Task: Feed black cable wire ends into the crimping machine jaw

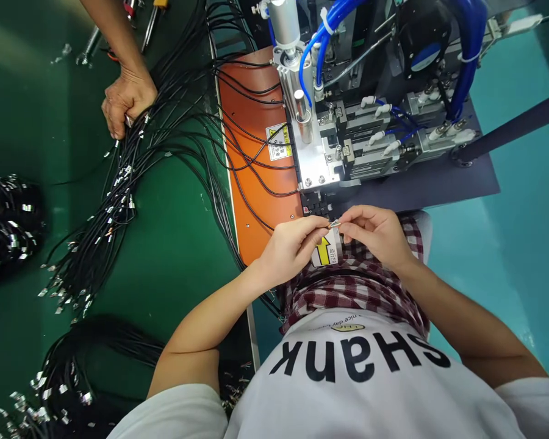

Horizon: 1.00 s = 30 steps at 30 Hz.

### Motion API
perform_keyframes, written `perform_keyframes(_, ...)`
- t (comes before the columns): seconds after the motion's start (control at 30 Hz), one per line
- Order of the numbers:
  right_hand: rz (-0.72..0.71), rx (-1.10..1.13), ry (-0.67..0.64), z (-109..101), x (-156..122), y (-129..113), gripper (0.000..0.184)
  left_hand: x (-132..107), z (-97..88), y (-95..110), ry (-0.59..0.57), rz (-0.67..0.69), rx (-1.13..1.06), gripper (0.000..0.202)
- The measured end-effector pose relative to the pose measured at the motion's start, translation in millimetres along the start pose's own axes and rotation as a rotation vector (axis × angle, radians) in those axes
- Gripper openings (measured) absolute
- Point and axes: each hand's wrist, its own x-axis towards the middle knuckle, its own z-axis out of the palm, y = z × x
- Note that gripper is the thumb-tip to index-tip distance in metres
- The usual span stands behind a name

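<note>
My left hand (293, 247) and my right hand (375, 235) meet in front of my chest, fingertips pinched together on a small metal connector (333, 224) at the end of a black cable. They sit just below the black slot (318, 204) at the front of the metal press machine (315, 152). A yellow arrow label (324, 251) shows under my fingers. Black cables (256, 158) trail from the orange plate (251, 140) leftward.
Another person's hand (125, 100) grips a bundle of black cables (114, 201) with metal ends on the green mat (178, 244). More coiled bundles lie at far left (7, 225) and bottom left (68, 378). Blue hoses (466, 55) and tools sit at the top.
</note>
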Motion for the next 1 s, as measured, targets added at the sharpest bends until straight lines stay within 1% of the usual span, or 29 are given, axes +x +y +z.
perform_keyframes(0.2, -0.11, -0.074, 0.038, 14, -2, 10, 0.018, -5, 9.9, -6, 0.092, -0.084, -0.154, 0.016)
perform_keyframes(0.33, -0.161, -0.13, 0.023, 17, -3, 11, 0.015, -4, 14.9, -7, 0.084, -0.183, -0.351, 0.022)
perform_keyframes(0.4, -0.165, -0.172, 0.022, 17, -3, 9, 0.017, -2, 15.5, -6, 0.093, -0.22, -0.435, 0.023)
perform_keyframes(0.53, -0.169, -0.206, 0.017, 18, -4, 7, 0.017, 6, 14.2, -1, 0.157, -0.314, -0.599, 0.023)
perform_keyframes(0.7, -0.184, -0.257, 0.014, 19, -5, 5, 0.014, 12, 11.1, -1, 0.128, -0.44, -0.783, 0.025)
perform_keyframes(0.9, -0.236, -0.294, 0.031, 20, -5, 6, 0.011, 10, 11.1, -7, 0.127, -0.5, -0.877, 0.022)
perform_keyframes(1.0, -0.258, -0.312, 0.043, 22, -4, 7, 0.01, 8, 13.1, -7, 0.156, -0.505, -0.875, 0.021)
